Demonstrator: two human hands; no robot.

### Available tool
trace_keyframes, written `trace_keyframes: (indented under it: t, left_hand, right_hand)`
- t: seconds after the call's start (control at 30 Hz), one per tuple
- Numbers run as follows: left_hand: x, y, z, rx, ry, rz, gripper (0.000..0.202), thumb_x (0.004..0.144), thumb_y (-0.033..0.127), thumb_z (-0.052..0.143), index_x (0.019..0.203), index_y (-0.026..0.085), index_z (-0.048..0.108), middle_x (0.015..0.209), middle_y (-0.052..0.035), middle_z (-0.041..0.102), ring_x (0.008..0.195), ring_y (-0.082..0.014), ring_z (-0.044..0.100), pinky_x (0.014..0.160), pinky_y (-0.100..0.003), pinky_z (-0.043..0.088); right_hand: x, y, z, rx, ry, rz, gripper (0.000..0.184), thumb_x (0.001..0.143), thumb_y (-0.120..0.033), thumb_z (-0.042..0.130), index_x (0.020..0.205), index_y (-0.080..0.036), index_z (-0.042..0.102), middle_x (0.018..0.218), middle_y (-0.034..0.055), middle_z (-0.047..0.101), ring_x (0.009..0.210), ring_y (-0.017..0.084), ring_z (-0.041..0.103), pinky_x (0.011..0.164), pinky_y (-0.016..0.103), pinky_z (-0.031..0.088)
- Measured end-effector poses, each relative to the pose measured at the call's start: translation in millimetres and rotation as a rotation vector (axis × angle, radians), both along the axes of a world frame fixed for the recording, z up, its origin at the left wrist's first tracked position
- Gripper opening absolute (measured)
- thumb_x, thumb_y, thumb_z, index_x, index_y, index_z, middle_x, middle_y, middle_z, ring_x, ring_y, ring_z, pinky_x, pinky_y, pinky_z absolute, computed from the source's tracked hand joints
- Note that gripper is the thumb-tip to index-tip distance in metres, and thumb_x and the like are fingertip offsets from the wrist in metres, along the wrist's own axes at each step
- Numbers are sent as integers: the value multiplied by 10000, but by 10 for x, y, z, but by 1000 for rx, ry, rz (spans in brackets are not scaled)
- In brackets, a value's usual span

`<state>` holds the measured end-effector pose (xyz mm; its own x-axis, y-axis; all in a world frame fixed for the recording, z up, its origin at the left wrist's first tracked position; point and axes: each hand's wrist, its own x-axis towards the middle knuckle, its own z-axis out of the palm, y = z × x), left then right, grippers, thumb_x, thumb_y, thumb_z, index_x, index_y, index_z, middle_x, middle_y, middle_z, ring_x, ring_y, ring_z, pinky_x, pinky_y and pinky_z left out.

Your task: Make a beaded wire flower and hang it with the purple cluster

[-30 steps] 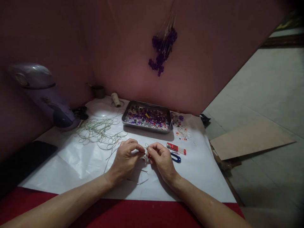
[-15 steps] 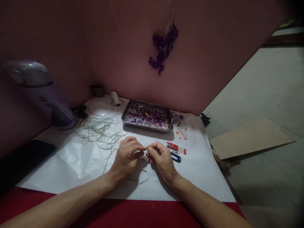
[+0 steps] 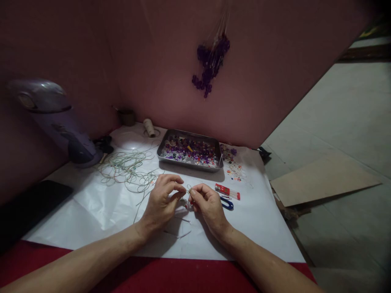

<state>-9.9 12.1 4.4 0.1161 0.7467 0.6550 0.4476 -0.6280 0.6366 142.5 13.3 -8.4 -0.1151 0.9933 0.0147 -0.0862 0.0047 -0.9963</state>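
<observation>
Over the white paper, my left hand (image 3: 166, 197) and my right hand (image 3: 209, 205) meet fingertip to fingertip. Between them is a thin cord (image 3: 189, 187) with a small loop standing up. My right thumb and index finger pinch this cord. The left thumb and fingertips close on it from the other side. Below the fingertips hangs a small cluster of clear and red beads (image 3: 188, 205), partly hidden by the fingers. Loose cord ends (image 3: 180, 235) lie on the paper under the left hand.
A metal tray (image 3: 190, 166) of mixed beads stands behind my hands. To the right lie a red lighter (image 3: 227, 191) and a blue-handled tool (image 3: 227, 203). Tangled green cord (image 3: 128, 169), a thread spool (image 3: 149, 127) and a purple bottle (image 3: 65, 126) are at left. Purple beadwork (image 3: 210, 65) hangs on the wall.
My left thumb and index finger have drawn slightly apart from the right fingertips, and the left fingers have lifted a little. The right hand keeps its pinch on the cord.
</observation>
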Motion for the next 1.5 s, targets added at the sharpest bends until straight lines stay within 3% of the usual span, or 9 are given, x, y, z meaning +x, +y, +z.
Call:
trace_keyframes:
  t: [0.17, 0.4, 0.67, 0.97, 1.1, 1.23, 1.33, 1.5]
  left_hand:
    - [16, -6, -8, -23, -47, -34, 161, 822, 52, 562, 794, 203, 608, 760, -12, 619, 774, -172, 545, 707, -318, 457]
    - [19, -14, -59, -113, -147, 17, 141, 827, 84, 567, 848, 190, 658, 788, -22, 645, 756, -154, 605, 666, -281, 490]
    - [9, 4, -103, -157, -167, 35, 115, 797, 98, 619, 781, 177, 700, 729, -26, 681, 685, -147, 628, 619, -269, 503]
    - [-1, 5, -121, -158, -164, -118, 347, 834, 75, 502, 1056, 241, 711, 761, -23, 650, 714, -140, 612, 618, -269, 504]
    - [26, -16, -96, -318, -252, -104, 328, 820, 105, 527, 1109, 200, 649, 753, -16, 700, 667, -135, 634, 617, -268, 513]
    - [51, -27, -73, -511, -369, -62, 102, 790, 148, 594, 885, 180, 613, 687, 0, 698, 604, -133, 634, 550, -238, 491]
    - [48, -25, -82, -494, -334, -38, 49, 775, 181, 641, 731, 177, 618, 676, 1, 668, 626, -131, 611, 563, -234, 483]
    - [40, -39, -49, -434, -212, -20, 87, 808, 186, 602, 736, 181, 650, 661, 11, 651, 602, -118, 576, 553, -225, 461]
  right_hand:
    - [1, 0, 13, -6, -12, 3, 172, 798, -317, 615, 720, -171, 567, 597, -27, 570, 455, 78, 433, 448, 213, 327]
    - [2, 0, 5, -6, -18, -10, 178, 814, -325, 599, 745, -166, 559, 610, -27, 567, 452, 72, 430, 436, 205, 315]
    - [-2, -2, 7, -1, -7, -16, 172, 798, -323, 614, 734, -171, 565, 596, -28, 567, 457, 79, 436, 446, 212, 325]
    - [-10, 1, 25, 22, -32, -16, 189, 799, -333, 616, 714, -170, 570, 587, -25, 564, 459, 80, 431, 451, 218, 333]
    - [-17, -4, 30, 15, -15, -13, 193, 789, -336, 620, 707, -171, 562, 578, -29, 558, 460, 82, 433, 449, 218, 334]
    - [-19, -3, 16, 5, -6, -20, 182, 785, -330, 620, 713, -174, 560, 573, -37, 548, 453, 79, 428, 446, 217, 322]
    - [-17, -2, 8, 13, -6, -19, 178, 785, -325, 621, 716, -170, 565, 576, -33, 554, 453, 79, 431, 447, 217, 326]
    - [-9, 1, -8, -4, 17, -30, 184, 793, -335, 625, 733, -172, 566, 575, -41, 543, 441, 76, 424, 425, 209, 317]
